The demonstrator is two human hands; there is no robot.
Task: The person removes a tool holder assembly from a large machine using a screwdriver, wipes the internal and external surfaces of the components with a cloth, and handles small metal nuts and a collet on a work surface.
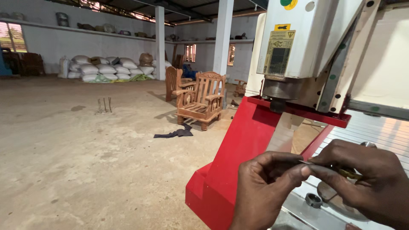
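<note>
My left hand (pixel 264 187) and my right hand (pixel 366 179) meet at the lower right, just below the machine's spindle head (pixel 294 47). Together they pinch a thin metal bit (pixel 306 162) between their fingertips. My right hand also closes around a small brass-coloured piece (pixel 350 173), mostly hidden by the fingers. The dark spindle nose (pixel 277 99) hangs above my hands, apart from them. A metal nut (pixel 313 199) lies on the machine bed under my right hand.
The red machine frame (pixel 238 157) stands beside a slatted grey bed (pixel 375 132). Carved wooden chairs (pixel 200 100) stand on the concrete floor, with a dark cloth (pixel 174 133) near them. White sacks (pixel 106 68) are piled at the far wall. Pillars (pixel 223 34) rise behind.
</note>
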